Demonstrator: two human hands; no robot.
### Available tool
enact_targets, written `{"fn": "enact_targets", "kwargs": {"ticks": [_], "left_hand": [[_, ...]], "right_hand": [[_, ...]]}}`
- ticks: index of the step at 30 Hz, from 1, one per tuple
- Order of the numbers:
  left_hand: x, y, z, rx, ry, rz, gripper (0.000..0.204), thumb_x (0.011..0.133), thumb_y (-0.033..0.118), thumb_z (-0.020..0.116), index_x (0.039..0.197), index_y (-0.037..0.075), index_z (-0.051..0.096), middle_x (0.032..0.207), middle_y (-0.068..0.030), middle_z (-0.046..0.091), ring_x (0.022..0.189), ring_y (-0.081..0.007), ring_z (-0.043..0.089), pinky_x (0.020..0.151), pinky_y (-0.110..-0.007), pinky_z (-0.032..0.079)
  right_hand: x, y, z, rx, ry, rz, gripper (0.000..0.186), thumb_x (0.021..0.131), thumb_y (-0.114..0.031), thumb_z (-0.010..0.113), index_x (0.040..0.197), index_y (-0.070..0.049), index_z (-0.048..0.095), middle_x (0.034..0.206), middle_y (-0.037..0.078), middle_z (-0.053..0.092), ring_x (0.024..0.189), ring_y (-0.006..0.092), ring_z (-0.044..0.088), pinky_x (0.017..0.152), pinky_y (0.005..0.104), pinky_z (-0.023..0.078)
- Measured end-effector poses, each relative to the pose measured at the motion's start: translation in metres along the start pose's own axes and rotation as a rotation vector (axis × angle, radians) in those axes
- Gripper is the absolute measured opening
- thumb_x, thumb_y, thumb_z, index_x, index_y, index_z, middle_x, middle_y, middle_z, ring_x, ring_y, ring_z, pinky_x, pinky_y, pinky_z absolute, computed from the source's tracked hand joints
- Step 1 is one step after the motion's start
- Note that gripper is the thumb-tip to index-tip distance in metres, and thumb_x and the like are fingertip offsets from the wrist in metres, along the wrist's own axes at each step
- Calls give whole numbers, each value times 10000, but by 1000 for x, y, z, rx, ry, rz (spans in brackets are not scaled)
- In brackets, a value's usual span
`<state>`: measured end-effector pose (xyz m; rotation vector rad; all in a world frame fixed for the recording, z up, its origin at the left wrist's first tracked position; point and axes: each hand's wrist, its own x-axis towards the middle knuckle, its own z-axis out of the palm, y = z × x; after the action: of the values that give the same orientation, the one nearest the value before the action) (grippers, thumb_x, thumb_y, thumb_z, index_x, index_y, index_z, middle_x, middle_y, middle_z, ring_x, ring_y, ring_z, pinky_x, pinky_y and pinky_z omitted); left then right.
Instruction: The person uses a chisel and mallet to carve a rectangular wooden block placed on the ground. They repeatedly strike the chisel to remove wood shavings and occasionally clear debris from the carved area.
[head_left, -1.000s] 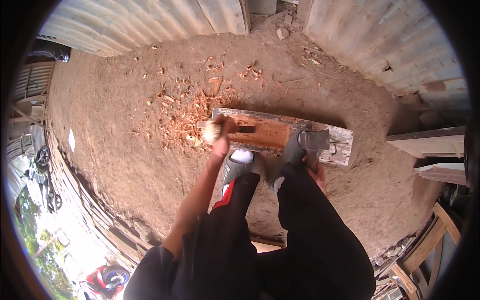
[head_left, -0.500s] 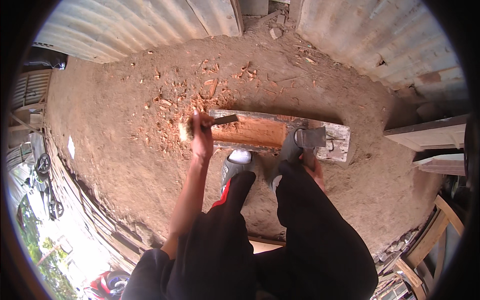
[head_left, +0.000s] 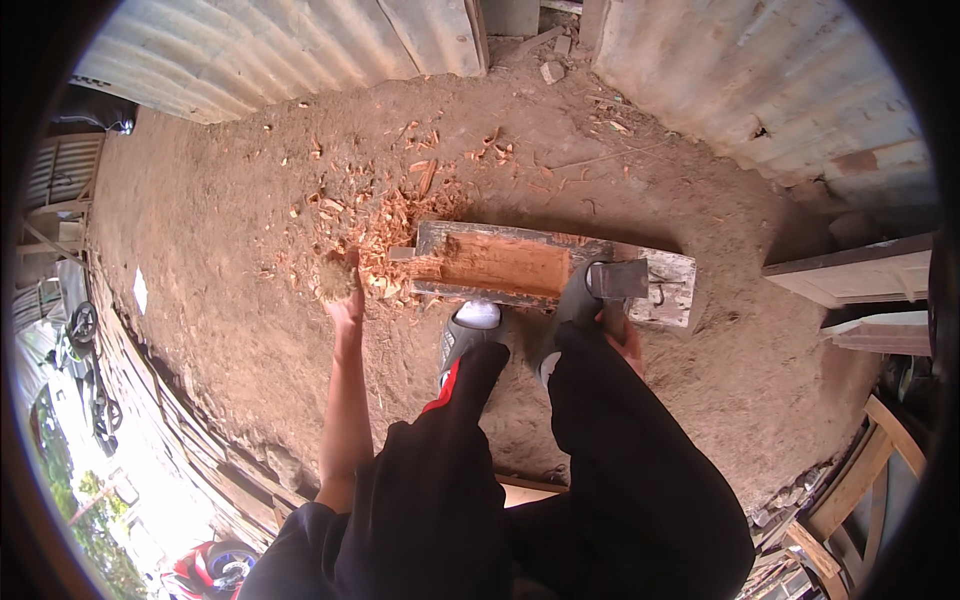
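Observation:
My left hand [head_left: 346, 298] is closed around a chisel, to the left of a hollowed wooden block. The chisel's frayed, pale handle end [head_left: 333, 277] sticks out on the left, and its flat dark blade [head_left: 402, 253] points right toward the block's left end. The block [head_left: 520, 298] lies crosswise on the ground, with a reddish-brown carved trough in it. Low beside my right knee, my right hand [head_left: 627, 345] grips a hatchet; its broad grey head [head_left: 620, 279] is over the block's right part. My leg partly hides this hand.
Reddish wood chips [head_left: 395, 210] lie scattered around the block's left end. My shoes [head_left: 461, 340] stand close to its near side. Corrugated metal sheets [head_left: 290, 50] border the far ground. Wooden panels [head_left: 850, 268] stand at the right, a motorcycle [head_left: 215, 570] at the lower left.
My left hand has moved left with the chisel, drawing the blade from over the trough to beyond the block's left end. My right hand and the hatchet have barely shifted.

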<state>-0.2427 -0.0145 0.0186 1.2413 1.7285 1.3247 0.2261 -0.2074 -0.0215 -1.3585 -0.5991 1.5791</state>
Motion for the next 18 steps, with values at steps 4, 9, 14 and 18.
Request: {"fn": "enact_targets", "kwargs": {"ticks": [4, 9, 14, 18], "left_hand": [[-2, 43, 24, -121, -134, 44, 303, 1008, 219, 572, 728, 140, 485, 634, 2, 516, 602, -125, 472, 669, -368, 489], [-39, 40, 104, -325, -387, 62, 257, 997, 86, 630, 772, 115, 510, 672, 10, 518, 640, -92, 473, 619, -287, 414], [-44, -3, 90, -233, -246, -96, 253, 1013, 36, 632, 785, 86, 533, 726, 21, 529, 712, -84, 476, 667, -281, 410], [-54, 14, 84, -146, -328, -50, 256, 1017, 66, 639, 781, 78, 541, 713, 6, 528, 707, -104, 477, 679, -291, 412]], "right_hand": [[-4, -5, 3, 66, -8, 63, 399, 983, 26, 667, 1356, -80, 572, 1261, 64, 630, 1161, 144, 629, 1009, 313, 488], [-13, -2, 10, 411, -11, 74, 428, 1027, -32, 612, 1435, -89, 499, 1314, 70, 605, 1168, 169, 644, 1040, 330, 502], [-5, -6, 9, 190, -27, 91, 413, 1018, -39, 634, 1414, -75, 521, 1281, 63, 619, 1159, 166, 647, 1040, 330, 499], [4, 3, 1, -41, 39, -30, 348, 967, -14, 672, 1298, -82, 591, 1097, 29, 659, 987, 118, 665, 880, 284, 517]]}}
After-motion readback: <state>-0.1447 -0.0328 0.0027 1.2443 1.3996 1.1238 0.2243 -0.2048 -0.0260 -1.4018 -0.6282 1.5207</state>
